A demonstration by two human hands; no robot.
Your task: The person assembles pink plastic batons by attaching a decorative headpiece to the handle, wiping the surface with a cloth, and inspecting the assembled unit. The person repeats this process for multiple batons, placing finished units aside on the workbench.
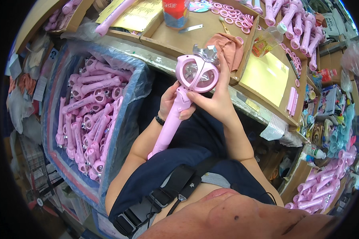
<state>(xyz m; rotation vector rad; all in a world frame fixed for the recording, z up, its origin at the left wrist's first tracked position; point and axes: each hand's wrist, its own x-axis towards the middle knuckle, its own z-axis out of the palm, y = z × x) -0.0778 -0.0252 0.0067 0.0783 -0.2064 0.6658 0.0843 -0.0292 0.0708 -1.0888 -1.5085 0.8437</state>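
Note:
A pink toy wand is held in front of my chest, its handle slanting down toward my body. My left hand wraps its fingers round the top of the handle, just below the head. The wand's head is a pink ring with a clear window and a silvery faceted piece on top. My right hand grips the head from the right, thumb at its base and fingers up along its side. Just behind the silvery piece, a brownish-pink cloth lies on the cardboard tray.
A large plastic-lined bin full of pink wands stands at my left. Pink rings, a red-and-blue container, a clear bottle and yellow paper lie on the bench. More pink wand parts are piled at the right.

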